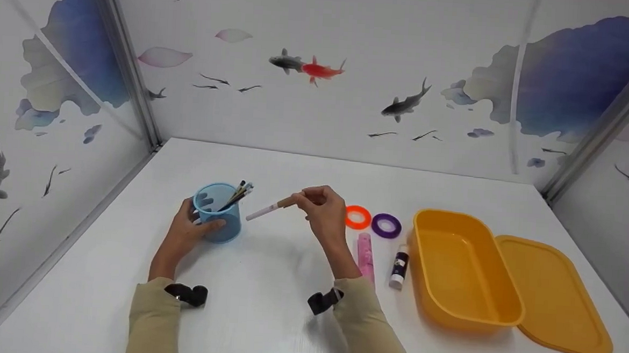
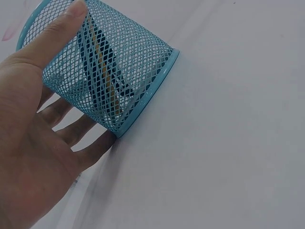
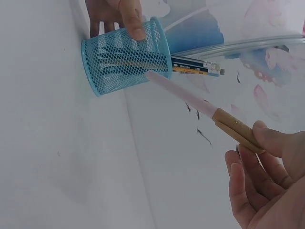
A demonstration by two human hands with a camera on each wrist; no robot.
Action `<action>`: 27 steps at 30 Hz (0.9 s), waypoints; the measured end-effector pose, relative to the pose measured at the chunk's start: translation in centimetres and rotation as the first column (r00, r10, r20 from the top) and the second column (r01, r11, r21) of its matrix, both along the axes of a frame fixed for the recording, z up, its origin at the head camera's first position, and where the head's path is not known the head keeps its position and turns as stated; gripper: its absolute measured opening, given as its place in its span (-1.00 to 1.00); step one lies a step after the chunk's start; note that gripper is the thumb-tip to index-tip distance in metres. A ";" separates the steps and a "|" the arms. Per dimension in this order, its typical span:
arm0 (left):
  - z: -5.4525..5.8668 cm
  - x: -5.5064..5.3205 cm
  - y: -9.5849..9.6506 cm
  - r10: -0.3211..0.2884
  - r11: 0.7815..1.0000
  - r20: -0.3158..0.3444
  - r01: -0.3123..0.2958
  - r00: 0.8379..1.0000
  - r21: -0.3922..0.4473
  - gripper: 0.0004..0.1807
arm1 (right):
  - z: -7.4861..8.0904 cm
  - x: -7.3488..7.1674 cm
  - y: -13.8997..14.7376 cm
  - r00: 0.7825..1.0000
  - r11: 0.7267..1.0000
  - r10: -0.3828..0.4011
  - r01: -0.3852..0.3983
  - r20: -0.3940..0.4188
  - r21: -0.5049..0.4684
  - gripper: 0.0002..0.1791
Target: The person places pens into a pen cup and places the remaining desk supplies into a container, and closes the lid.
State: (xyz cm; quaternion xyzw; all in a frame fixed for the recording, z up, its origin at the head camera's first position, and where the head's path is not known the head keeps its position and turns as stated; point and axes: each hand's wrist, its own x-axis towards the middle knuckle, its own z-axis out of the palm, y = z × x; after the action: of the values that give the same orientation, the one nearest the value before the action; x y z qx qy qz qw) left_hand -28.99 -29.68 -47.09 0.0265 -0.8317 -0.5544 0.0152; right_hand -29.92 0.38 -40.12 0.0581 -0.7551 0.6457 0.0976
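My left hand [image 1: 182,231] grips a light-blue mesh pen cup [image 1: 228,227] from its left side, thumb across the front and fingers behind. Through the mesh in the left wrist view, several pencils [image 2: 102,62] show inside. Their ends [image 3: 198,66] stick out past the rim in the right wrist view. My right hand [image 1: 326,215] pinches a pen [image 1: 263,212] by its brown clip cap [image 3: 236,128], between thumb and fingers. The pale pink barrel points left and down toward the cup, its tip just outside the cup's right side in the head view.
Right of my right hand lie an orange ring [image 1: 366,219], a purple ring [image 1: 396,227], a pink tube [image 1: 365,254] and a glue stick [image 1: 399,266]. Farther right stand a yellow box [image 1: 462,276] and its flat lid [image 1: 561,297]. Printed walls [image 1: 349,124] enclose the white table.
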 end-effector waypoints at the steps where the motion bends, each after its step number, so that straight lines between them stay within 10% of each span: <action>1: 0.0 0.0 0.0 0.001 1.000 -0.004 -0.001 1.000 0.002 0.17 | 0.1 0.0 0.0 1.000 1.000 0.001 -0.001 -0.008 0.000 -0.78; 27: 0.3 0.0 0.3 0.002 1.000 -0.004 -0.002 1.000 -0.009 0.15 | 4.1 0.6 -2.3 0.981 0.995 0.089 -0.082 -0.172 0.048 -0.79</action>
State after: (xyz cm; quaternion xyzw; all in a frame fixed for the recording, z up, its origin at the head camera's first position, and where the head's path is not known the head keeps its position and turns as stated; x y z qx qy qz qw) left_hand -28.97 -29.42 -46.83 0.0260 -0.8342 -0.5506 0.0176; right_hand -29.29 -1.89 -36.04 0.1487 -0.7536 0.6261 0.1342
